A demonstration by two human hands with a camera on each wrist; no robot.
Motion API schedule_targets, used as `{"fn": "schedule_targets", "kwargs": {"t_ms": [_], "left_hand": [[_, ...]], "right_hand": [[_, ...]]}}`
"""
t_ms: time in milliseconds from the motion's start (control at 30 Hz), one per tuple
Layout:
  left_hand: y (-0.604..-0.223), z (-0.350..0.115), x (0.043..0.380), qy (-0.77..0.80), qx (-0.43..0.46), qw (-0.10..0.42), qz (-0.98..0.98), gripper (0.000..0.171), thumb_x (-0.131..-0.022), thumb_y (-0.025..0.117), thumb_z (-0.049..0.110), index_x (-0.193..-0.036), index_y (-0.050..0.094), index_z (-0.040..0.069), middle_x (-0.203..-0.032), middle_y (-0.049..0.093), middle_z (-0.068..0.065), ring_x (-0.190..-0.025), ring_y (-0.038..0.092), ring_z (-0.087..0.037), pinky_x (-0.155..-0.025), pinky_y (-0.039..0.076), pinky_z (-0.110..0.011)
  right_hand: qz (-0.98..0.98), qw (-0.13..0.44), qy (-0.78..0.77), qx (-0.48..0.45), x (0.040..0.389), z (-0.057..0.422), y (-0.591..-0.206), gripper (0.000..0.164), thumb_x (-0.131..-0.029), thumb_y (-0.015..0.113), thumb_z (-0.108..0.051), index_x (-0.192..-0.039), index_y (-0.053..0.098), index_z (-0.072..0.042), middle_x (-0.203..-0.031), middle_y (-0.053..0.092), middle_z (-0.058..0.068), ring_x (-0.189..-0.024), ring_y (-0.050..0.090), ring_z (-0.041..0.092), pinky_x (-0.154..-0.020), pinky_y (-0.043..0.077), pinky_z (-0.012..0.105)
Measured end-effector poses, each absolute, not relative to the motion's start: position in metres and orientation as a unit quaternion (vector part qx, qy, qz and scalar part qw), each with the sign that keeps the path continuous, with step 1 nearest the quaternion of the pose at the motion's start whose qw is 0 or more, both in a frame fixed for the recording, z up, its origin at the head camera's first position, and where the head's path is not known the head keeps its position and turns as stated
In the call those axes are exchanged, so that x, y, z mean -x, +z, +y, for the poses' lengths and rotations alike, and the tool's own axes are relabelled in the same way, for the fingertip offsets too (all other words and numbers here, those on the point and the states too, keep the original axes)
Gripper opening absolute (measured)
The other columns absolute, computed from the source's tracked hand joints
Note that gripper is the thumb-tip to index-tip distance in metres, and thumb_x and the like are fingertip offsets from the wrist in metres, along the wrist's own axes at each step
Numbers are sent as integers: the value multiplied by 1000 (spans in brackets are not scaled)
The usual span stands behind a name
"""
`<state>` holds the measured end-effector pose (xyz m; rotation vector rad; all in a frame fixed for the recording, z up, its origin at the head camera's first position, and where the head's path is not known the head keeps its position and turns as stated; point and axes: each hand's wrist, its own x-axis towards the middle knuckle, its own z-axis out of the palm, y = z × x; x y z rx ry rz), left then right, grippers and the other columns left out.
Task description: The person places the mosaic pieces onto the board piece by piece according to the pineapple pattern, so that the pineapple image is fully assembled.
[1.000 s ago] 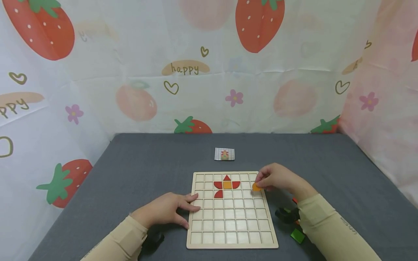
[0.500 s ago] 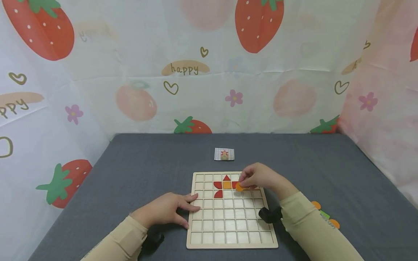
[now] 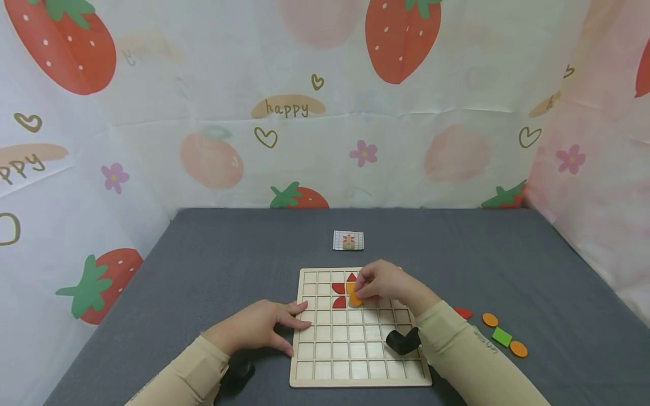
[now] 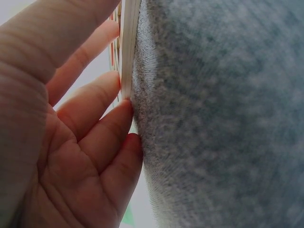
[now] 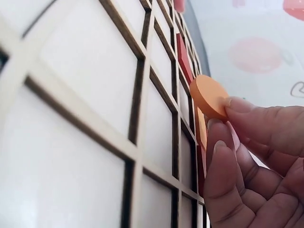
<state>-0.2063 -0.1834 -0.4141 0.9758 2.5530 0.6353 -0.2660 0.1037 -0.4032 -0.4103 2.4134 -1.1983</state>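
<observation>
From the head view, here's the right hand (image 3: 388,282) over the far half of the grid board (image 3: 355,370), pinching an orange disc (image 3: 355,300) just nearer than the board's orange square (image 3: 350,288); a placing step, by the look of it, and the next move calls for lowering the disc flat inside the cell walls. Well apart, the left hand (image 3: 261,324) spreads its fingers at the board's left edge, steadying it, I'd judge. Beyond the board lies the pattern card (image 3: 348,240), too small to read surely; 2 red quarter-rounds (image 3: 339,303) and 1 red triangle (image 3: 352,277) show, but the right hand covers cells beside them. Right of the board, a sleeve (image 3: 477,361) partly hides a red piece (image 3: 463,312). Over to the left wrist: fingers touch the board's side, its grid barely readable edge-on. Right wrist now: the disc tilts, firmly pinched; whether it touches the board, I cannot tell.
</observation>
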Motion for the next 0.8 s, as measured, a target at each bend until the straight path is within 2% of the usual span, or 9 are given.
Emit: {"fn": "schedule_targets", "kwargs": {"t_ms": [433,800], "left_hand": [[-416,-184,208,218,-347,166,897,63,-64,73,47,-122,60,27,-139,42,4,-127,39,-12,-99,37,-34],[-415,-184,207,217,-348,167,897,63,-64,74,47,-122,60,26,-139,42,3,-127,39,-12,-99,37,-33]], "right_hand": [[884,190,-400,149,266,95,-405,9,-76,72,-5,-71,65,-7,-66,62,0,-56,49,12,-52,42,24],[882,198,-401,148,267,96,-407,6,-76,72,-4,-73,67,-5,-68,64,0,-57,52,12,-53,44,25]]}}
